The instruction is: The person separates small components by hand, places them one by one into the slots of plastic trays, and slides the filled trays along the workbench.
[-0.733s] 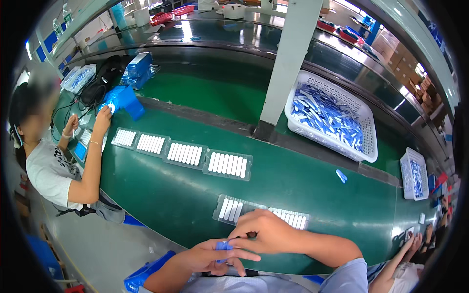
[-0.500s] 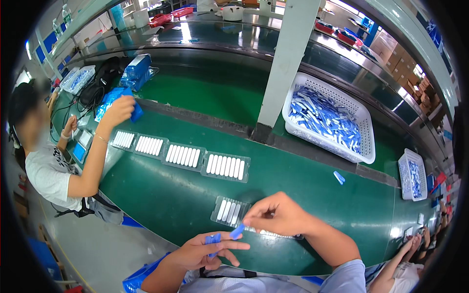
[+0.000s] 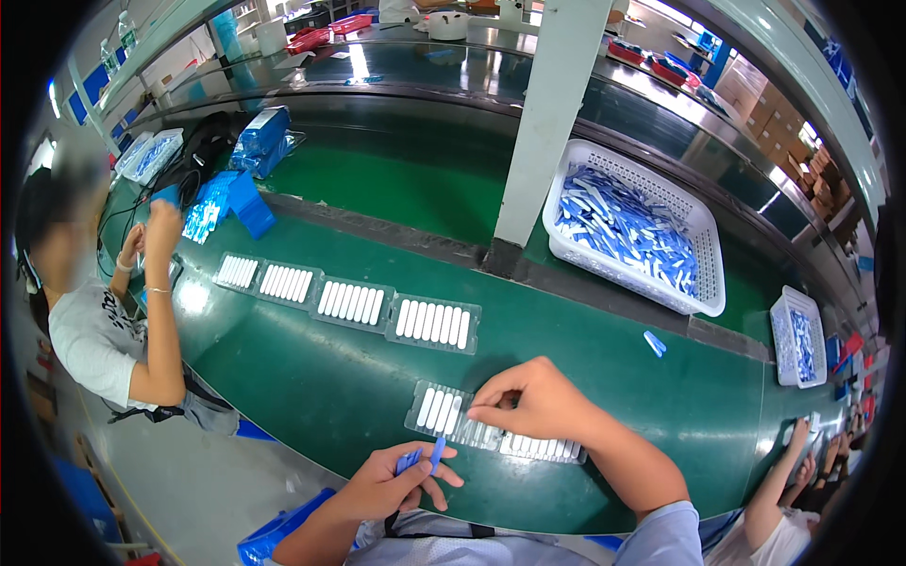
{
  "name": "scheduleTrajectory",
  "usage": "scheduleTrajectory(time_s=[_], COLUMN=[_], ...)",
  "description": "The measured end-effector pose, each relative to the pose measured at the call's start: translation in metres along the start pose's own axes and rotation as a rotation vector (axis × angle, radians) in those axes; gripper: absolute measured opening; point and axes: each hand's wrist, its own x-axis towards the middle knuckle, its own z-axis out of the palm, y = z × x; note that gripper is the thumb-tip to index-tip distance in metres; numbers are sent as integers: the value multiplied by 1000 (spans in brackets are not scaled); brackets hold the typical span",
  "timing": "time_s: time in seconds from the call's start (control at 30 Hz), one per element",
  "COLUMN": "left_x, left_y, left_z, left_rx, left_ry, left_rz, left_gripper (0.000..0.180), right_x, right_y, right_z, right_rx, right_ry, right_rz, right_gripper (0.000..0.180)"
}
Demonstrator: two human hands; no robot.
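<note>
My left hand [image 3: 379, 489] holds small flat blue pieces [image 3: 408, 460] in its curled fingers, and one longer blue strip [image 3: 438, 455] stands up between the fingertips. Just above it, my right hand [image 3: 540, 404] reaches over a clear plastic tray [image 3: 479, 435], thumb and fingers pinched at its slots. What that pinch holds, if anything, is too small to make out. White rounded strips [image 3: 434, 409] lie side by side at the tray's left end. Another clear tray [image 3: 510, 454] with white strips adjoins on the right, partly behind my right forearm.
Several filled trays [image 3: 392, 332] line the green table further off. A white basket [image 3: 710, 255] of blue and white strips stands beyond a grey post [image 3: 547, 132]. Loose blue pieces [image 3: 655, 343] lie nearer. A co-worker [image 3: 104, 330] sits at left; others work at far right.
My right hand has left the blue strip at my left fingertips and moved slightly onto the tray. The blue strip now stands more upright. The co-worker's raised hand has drawn back left.
</note>
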Motion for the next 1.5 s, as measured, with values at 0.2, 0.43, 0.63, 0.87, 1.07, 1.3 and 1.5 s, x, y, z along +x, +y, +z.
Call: scheduleTrajectory(time_s=[0.2,0.43,0.63,0.87,1.07,1.3,1.5], left_x=[0,2,6,3,-1,7,10], left_y=[4,5,3,-4,-5,-12,-11], left_z=[4,5,3,-14,-23,-22,-6], left_rx=[19,30,-55,-241,-374,-447,-436], left_ry=[-13,13,-58,-67,-153,-351,-402], left_rz=[-17,-30,-35,-40,-35,-38,-187], left_gripper=[35,34,39,40,42,42,43], right_x=[-3,-9,-22,-41,-53,-41,-29], right_y=[9,-8,-18,4,-11,-25,-7], right_z=[27,26,36,49,47,39,41], right_rx=[-560,-471,48,-986,-738,-498,1], right_ry=[89,251,183,281,39,190,167], right_rz=[-241,-252,-201,-364,-222,-355,-209], right_gripper=[35,28,13,20,31,26,5])
